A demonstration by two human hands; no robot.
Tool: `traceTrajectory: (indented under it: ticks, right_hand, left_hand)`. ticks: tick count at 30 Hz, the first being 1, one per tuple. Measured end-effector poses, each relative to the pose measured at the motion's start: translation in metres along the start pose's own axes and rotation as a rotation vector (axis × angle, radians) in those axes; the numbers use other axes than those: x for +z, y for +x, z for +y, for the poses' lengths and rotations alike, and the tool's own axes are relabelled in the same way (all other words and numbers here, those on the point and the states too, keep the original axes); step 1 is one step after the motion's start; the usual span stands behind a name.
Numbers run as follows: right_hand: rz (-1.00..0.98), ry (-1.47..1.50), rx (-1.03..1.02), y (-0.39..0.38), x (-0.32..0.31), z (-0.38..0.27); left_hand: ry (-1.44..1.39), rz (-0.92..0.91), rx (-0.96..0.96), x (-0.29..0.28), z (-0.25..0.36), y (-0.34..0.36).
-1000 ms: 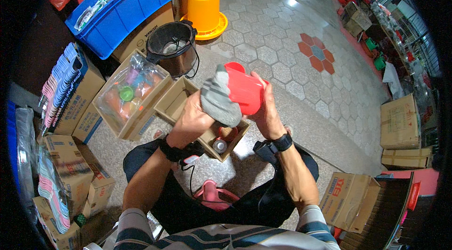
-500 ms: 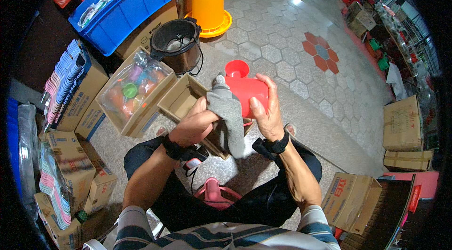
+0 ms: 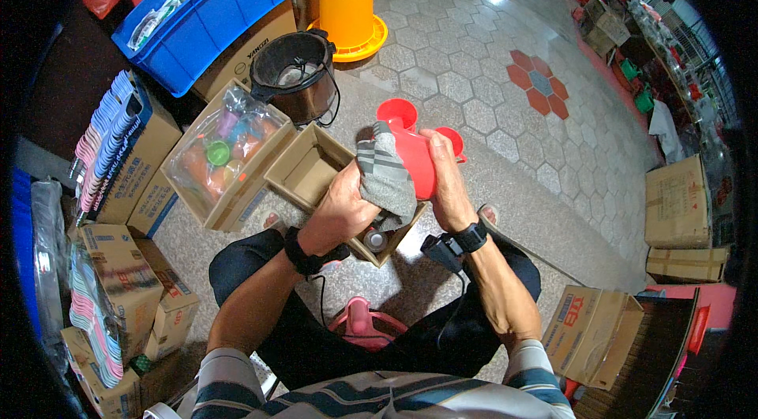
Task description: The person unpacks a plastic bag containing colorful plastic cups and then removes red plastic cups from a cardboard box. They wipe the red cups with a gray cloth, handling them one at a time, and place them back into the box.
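In front of me, over an open cardboard box (image 3: 296, 176), my right hand (image 3: 452, 186) grips a red plastic piece (image 3: 415, 162) from its right side. Two round red cups (image 3: 397, 112) show at its far end and right edge; whether they are joined to the piece, I cannot tell. My left hand (image 3: 345, 204) is closed on a grey striped cloth (image 3: 384, 174), pressed against the left side of the red piece. Inside the near part of the box is a round metallic item (image 3: 377, 240), partly hidden by the cloth.
To the left stand a carton with bagged colourful plastic items (image 3: 217, 152) and a dark round pot (image 3: 294, 75) with a cord. Behind are a blue crate (image 3: 217, 20) and a yellow-and-red feeder (image 3: 346, 20). A pink plastic object (image 3: 357, 316) lies between my legs; cartons (image 3: 592, 334) flank me.
The red piece has turned in my hands, so a second cup shows on its right. The cloth has bunched higher, its striped part now facing up, uncovering the metallic item.
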State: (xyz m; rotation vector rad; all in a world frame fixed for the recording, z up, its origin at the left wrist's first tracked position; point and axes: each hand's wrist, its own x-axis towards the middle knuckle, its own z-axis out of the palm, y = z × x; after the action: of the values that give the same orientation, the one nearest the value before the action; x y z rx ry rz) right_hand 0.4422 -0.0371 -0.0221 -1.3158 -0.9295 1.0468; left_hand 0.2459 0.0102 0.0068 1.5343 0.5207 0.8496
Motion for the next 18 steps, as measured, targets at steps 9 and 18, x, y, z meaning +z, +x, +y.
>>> traceTrajectory:
  ticks: [9, 18]
  right_hand:
    - [0.074, 0.062, -0.055, -0.005, 0.008, -0.006]
    - [0.317, -0.386, -0.358, -0.012, 0.019, -0.012]
  left_hand:
    - [-0.161, 0.037, -0.037, -0.018, -0.007, 0.008]
    - [0.229, -0.011, 0.102, -0.002, -0.006, 0.008]
